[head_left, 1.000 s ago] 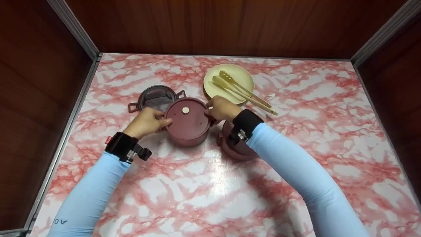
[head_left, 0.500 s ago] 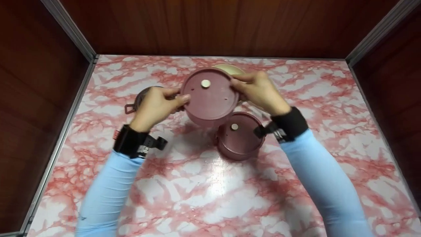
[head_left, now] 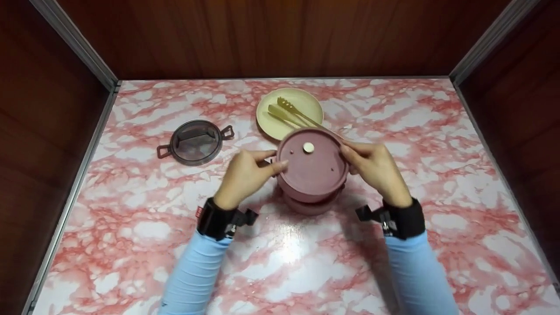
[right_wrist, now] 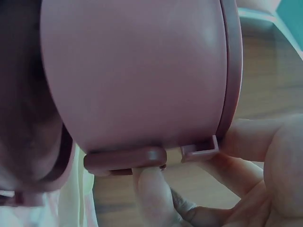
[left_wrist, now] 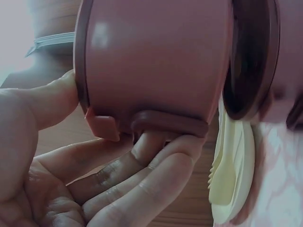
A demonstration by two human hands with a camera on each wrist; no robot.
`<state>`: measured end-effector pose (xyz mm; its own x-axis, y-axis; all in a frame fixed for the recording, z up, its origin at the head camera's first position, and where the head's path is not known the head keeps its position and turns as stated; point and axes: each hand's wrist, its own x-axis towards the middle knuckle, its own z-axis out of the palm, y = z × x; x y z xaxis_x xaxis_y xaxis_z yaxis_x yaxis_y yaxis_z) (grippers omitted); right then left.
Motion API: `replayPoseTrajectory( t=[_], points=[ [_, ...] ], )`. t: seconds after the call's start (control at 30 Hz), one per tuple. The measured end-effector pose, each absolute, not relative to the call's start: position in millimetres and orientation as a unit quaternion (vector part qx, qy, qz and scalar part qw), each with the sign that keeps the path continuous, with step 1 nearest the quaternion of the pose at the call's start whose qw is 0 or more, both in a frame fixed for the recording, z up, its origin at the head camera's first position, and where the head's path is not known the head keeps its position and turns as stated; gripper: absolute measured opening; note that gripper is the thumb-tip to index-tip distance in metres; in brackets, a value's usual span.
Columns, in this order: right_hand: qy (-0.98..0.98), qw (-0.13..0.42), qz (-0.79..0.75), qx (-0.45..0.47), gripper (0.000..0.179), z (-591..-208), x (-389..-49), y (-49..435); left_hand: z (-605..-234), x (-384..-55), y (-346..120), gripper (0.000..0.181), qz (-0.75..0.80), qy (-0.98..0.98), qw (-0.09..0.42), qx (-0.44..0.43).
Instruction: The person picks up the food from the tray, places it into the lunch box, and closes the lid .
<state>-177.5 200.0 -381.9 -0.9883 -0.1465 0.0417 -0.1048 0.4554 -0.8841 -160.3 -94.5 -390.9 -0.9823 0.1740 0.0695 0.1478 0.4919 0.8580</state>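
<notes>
A small mauve pot (head_left: 313,173) with a matching lid and white knob hangs between both hands over a second mauve pot (head_left: 307,209). My left hand (head_left: 245,177) grips its left side, thumb at the lid's rim. Several of the left fingers (left_wrist: 161,184) are under the side handle in the left wrist view. My right hand (head_left: 377,169) holds the opposite side the same way, with a finger (right_wrist: 152,194) under that handle. A narrow gap shows between the two pots in the left wrist view. The lower pot's lid is mostly hidden in the head view.
A dark, see-through round lid or shallow pan (head_left: 197,144) with two loop handles lies to the left. Behind the pots, a pale yellow plate (head_left: 267,120) bears a slotted utensil (head_left: 292,106) and a flat one (head_left: 280,114). Wood panels (head_left: 280,39) wall the table.
Both hands have lifted the lidded pot from beside the dark piece, carried it right and lowered it over the second pot. The head view has shifted slightly.
</notes>
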Motion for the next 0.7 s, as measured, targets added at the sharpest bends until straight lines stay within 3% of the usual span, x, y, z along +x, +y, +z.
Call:
replayPoseTrajectory(
  t=[0.43,0.7],
  points=[
    [0.824,0.015,-0.565,-0.038,0.029,-413,-170,210,-413,-161,-81,0.05,0.489,0.868,0.021,0.084],
    [0.853,0.0,-0.518,-0.062,0.028,-415,-175,212,-411,-166,-87,0.044,0.483,0.867,0.061,0.106]
  ],
)
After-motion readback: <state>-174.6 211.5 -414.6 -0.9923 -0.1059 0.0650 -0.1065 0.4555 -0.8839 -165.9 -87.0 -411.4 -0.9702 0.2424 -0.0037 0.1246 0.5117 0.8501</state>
